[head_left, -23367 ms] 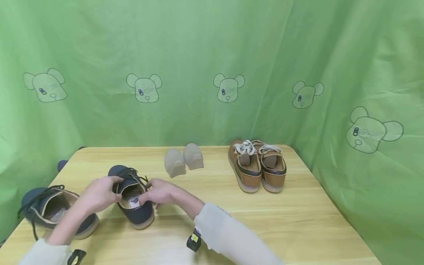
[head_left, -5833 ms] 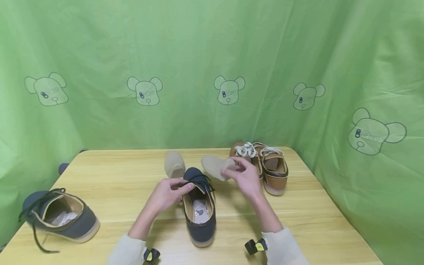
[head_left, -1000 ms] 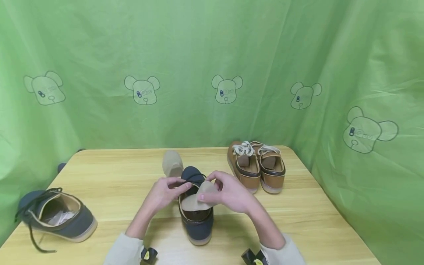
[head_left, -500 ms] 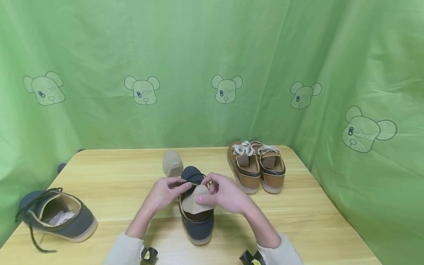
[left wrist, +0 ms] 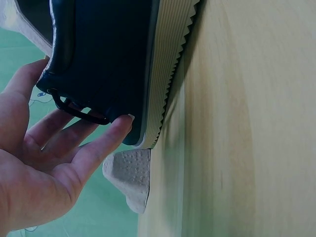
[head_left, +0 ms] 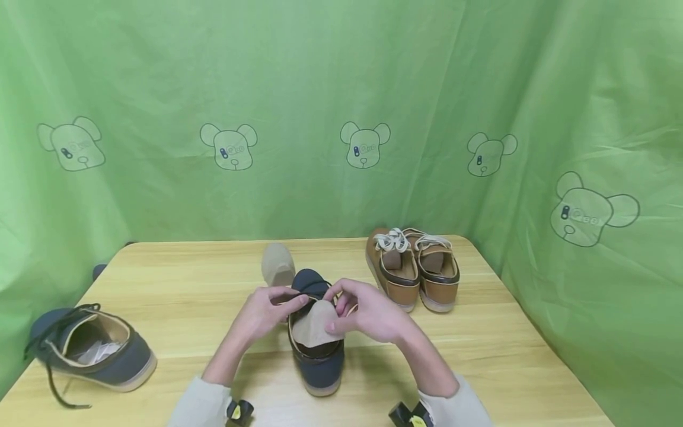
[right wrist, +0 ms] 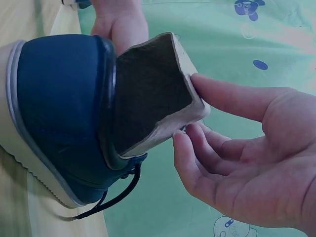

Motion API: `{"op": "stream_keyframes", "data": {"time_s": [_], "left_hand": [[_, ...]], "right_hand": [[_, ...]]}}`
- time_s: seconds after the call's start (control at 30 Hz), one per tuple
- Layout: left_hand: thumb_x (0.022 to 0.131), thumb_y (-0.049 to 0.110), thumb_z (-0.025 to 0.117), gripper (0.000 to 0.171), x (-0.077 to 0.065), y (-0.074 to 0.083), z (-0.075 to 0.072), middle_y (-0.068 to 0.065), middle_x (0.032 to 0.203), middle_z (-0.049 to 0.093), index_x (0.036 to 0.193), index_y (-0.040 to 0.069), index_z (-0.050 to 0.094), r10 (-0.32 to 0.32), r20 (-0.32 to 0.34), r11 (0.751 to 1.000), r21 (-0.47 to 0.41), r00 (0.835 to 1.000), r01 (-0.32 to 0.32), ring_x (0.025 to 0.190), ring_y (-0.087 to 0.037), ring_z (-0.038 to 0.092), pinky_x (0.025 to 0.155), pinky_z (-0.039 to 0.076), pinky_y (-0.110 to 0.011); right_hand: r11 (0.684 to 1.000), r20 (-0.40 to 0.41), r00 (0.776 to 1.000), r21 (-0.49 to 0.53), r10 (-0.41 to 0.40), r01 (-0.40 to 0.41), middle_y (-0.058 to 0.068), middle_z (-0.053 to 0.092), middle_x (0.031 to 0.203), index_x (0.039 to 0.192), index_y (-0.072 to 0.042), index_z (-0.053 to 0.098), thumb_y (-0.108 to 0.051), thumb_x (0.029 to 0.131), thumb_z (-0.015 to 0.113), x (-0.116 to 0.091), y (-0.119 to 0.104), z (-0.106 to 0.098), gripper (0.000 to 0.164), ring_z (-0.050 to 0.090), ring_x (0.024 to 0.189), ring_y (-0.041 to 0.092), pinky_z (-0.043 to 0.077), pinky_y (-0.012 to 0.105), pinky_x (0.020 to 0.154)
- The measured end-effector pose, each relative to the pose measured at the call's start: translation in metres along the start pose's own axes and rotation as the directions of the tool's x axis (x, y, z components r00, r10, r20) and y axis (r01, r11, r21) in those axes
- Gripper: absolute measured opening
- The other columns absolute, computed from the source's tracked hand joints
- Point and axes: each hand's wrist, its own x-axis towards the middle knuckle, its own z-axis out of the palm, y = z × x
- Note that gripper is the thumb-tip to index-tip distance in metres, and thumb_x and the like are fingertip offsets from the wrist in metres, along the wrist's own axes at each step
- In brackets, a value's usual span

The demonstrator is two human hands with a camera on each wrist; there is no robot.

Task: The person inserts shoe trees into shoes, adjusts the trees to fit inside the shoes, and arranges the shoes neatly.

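A navy lace-up shoe (head_left: 320,373) stands mid-table, heel toward me. My left hand (head_left: 262,312) pinches the front edge of its opening by the black laces; in the left wrist view, the thumb is at the collar and a finger lies along the navy upper (left wrist: 108,49). My right hand (head_left: 370,311) holds a beige moulded-pulp shoe insert (head_left: 315,323) between thumb and fingers. The insert sits tilted in the shoe's opening, its front end hidden inside. In the right wrist view, the insert's hollow dark end (right wrist: 153,94) sticks out above the collar.
A second beige insert (head_left: 278,264) lies just behind the shoe's toe. The other navy shoe (head_left: 128,362), laces loose, stands at the left edge. Two brown shoes (head_left: 404,290) with white laces and inserts inside stand at the back right. A green curtain (head_left: 299,196) surrounds the table.
Earlier the navy shoe came from the left to mid-table and the insert was lifted off the table. Over the last second the insert turned upright in the opening and the right thumb shifted to its side.
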Motion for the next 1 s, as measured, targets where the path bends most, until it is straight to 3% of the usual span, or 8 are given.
{"op": "stream_keyframes", "data": {"time_s": [0.23,0.37,0.53,0.7,0.8,1.0], "left_hand": [[0.084,0.058,0.075,0.039,0.001,0.0,0.0,0.0,0.103,0.076,0.109,0.028,0.077,0.003,0.005,1.0,-0.012,1.0,-0.003,0.074,-0.013,0.068,0.071,0.056,-0.031],[0.085,0.056,0.076,0.039,0.001,0.001,0.0,0.0,0.103,0.076,0.109,0.026,0.077,0.001,0.012,1.0,-0.02,1.0,-0.001,0.074,-0.013,0.068,0.071,0.056,-0.031],[0.085,0.055,0.075,0.04,0.0,0.001,-0.001,-0.003,0.106,0.075,0.112,0.024,0.076,0.002,0.026,1.0,-0.026,1.0,-0.002,0.074,-0.014,0.068,0.071,0.056,-0.031],[0.086,0.055,0.074,0.044,-0.001,0.002,-0.003,-0.005,0.114,0.074,0.116,0.023,0.075,0.005,0.053,1.0,-0.023,0.999,-0.003,0.077,-0.014,0.069,0.074,0.057,-0.032],[0.087,0.055,0.073,0.046,-0.003,0.004,-0.005,-0.006,0.118,0.073,0.12,0.021,0.073,0.01,0.08,1.0,-0.017,0.997,-0.009,0.084,-0.014,0.07,0.079,0.058,-0.035],[0.084,0.056,0.076,0.059,-0.008,0.008,-0.01,-0.008,0.127,0.07,0.128,0.019,0.068,0.02,0.14,0.999,0.032,0.99,-0.024,0.117,-0.028,0.065,0.1,0.052,-0.056]], "right_hand": [[0.997,-0.108,0.992,-0.045,0.057,-0.062,0.004,0.066,0.094,0.113,-0.01,0.066,-0.021,0.07,0.092,0.008,0.002,0.013,0.051,0.061,0.086,0.016,0.052,0.031,0.076],[0.99,-0.16,0.982,-0.084,0.097,-0.112,0.005,0.066,0.102,0.12,-0.01,0.064,-0.025,0.067,0.093,0.013,0.006,0.017,0.061,0.061,0.093,0.018,0.053,0.034,0.082],[0.983,-0.181,0.973,-0.084,0.144,-0.161,0.007,0.066,0.113,0.132,-0.013,0.06,-0.032,0.065,0.095,0.018,0.012,0.019,0.077,0.061,0.106,0.022,0.053,0.043,0.094],[0.98,-0.176,0.972,-0.093,0.157,-0.175,0.008,0.066,0.118,0.138,-0.015,0.057,-0.037,0.065,0.095,0.022,0.017,0.02,0.085,0.062,0.112,0.024,0.053,0.046,0.097],[0.978,-0.172,0.971,-0.096,0.165,-0.184,0.009,0.066,0.12,0.139,-0.015,0.056,-0.038,0.064,0.095,0.023,0.02,0.02,0.087,0.062,0.113,0.025,0.053,0.047,0.097],[0.973,-0.168,0.968,-0.11,0.184,-0.204,0.015,0.064,0.124,0.146,-0.014,0.05,-0.041,0.062,0.096,0.025,0.025,0.022,0.099,0.061,0.114,0.03,0.052,0.052,0.097]]}}
